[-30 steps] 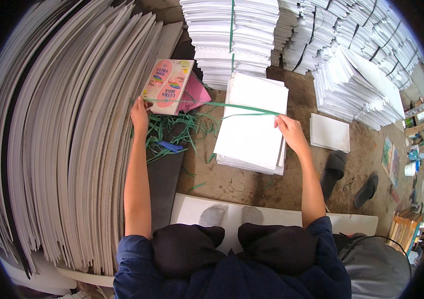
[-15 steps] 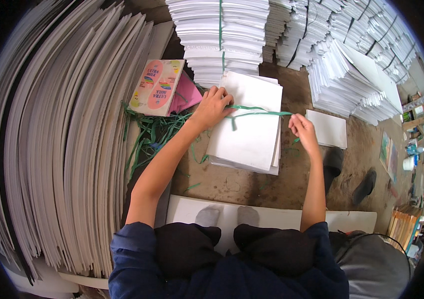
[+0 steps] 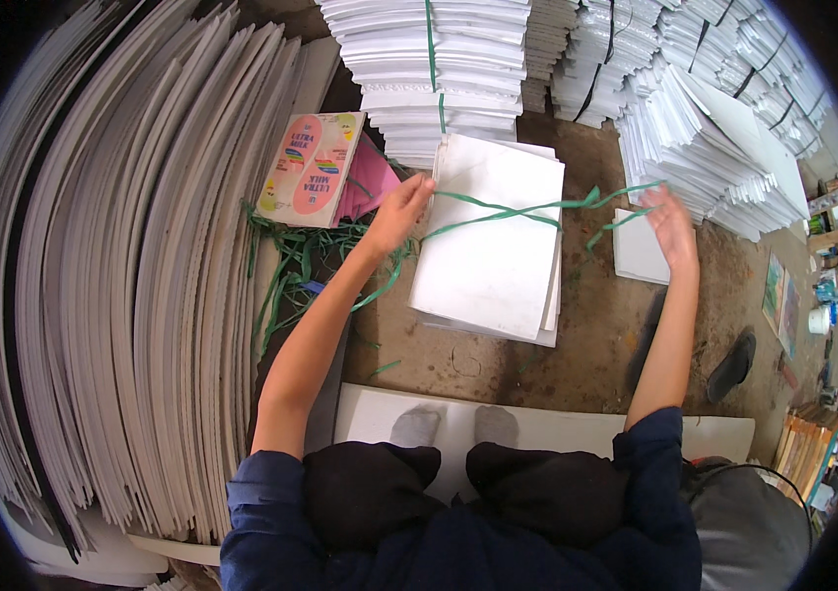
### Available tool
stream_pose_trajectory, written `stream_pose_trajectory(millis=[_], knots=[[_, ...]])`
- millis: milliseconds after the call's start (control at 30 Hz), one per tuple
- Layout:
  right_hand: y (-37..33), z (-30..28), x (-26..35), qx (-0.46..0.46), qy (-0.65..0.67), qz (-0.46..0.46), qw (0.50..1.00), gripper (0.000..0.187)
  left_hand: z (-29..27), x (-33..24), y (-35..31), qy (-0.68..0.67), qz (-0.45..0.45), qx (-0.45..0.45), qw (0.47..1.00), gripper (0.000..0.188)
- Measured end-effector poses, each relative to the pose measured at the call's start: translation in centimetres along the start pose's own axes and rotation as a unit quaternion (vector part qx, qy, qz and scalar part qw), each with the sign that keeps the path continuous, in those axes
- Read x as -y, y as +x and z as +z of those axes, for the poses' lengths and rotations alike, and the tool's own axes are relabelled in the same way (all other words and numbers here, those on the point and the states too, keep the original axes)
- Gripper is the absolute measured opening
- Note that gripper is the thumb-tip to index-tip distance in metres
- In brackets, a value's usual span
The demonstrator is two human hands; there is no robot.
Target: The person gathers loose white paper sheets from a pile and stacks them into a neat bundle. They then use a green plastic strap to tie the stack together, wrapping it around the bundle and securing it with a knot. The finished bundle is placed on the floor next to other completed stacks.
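Note:
A stack of white card sheets (image 3: 490, 276) lies on the floor in front of me, its edges slightly uneven. Two lengths of green plastic strap (image 3: 513, 211) cross over its top. At the stack's left edge, my left hand (image 3: 402, 212) is closed with its fingertips pinching the strap. My right hand (image 3: 671, 229) is out to the right, beyond the stack, closed on the strap's other end and a little blurred by motion. Between the stack and that hand, the strap hangs in the air with a kink and a loose tail.
Tall grey-white boards (image 3: 133, 295) stand on edge at left. Beside them lie a heap of green strap pieces (image 3: 286, 261) and a printed carton sheet (image 3: 311, 163). Bound paper stacks (image 3: 439, 69) stand behind. A small white sheet pile (image 3: 639, 248) and a dark slipper (image 3: 731, 366) lie at right.
My right hand has moved right and away from me, drawing the strap out past the stack. My left hand has shifted left off the stack's top to its edge. The strap now crosses over itself.

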State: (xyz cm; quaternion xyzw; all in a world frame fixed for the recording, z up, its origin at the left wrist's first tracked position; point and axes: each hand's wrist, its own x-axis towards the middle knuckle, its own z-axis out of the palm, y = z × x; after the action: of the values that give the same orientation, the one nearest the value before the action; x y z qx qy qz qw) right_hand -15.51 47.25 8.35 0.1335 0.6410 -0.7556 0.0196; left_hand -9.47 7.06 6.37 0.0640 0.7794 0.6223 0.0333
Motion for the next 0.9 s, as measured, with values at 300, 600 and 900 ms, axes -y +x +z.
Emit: stream_pose_trajectory(millis=[300,600,900], knots=[[-9.4,11.4,-3.3,0.064,-0.411,-0.426,0.804,0.029,1.9,-0.1,-1.1,0.319,0.178,-0.012,0.931,0.028],[-8.2,16.9,-3.9,0.174,-0.431,-0.44,0.768,0.019,0.9,-5.0,1.3,0.206,0.15,0.036,0.966,0.03],[-5.8,7.6,-4.1,0.228,-0.259,-0.159,0.925,0.025,0.5,0.1,-0.1,-0.239,-0.032,-0.044,0.97,0.03]])
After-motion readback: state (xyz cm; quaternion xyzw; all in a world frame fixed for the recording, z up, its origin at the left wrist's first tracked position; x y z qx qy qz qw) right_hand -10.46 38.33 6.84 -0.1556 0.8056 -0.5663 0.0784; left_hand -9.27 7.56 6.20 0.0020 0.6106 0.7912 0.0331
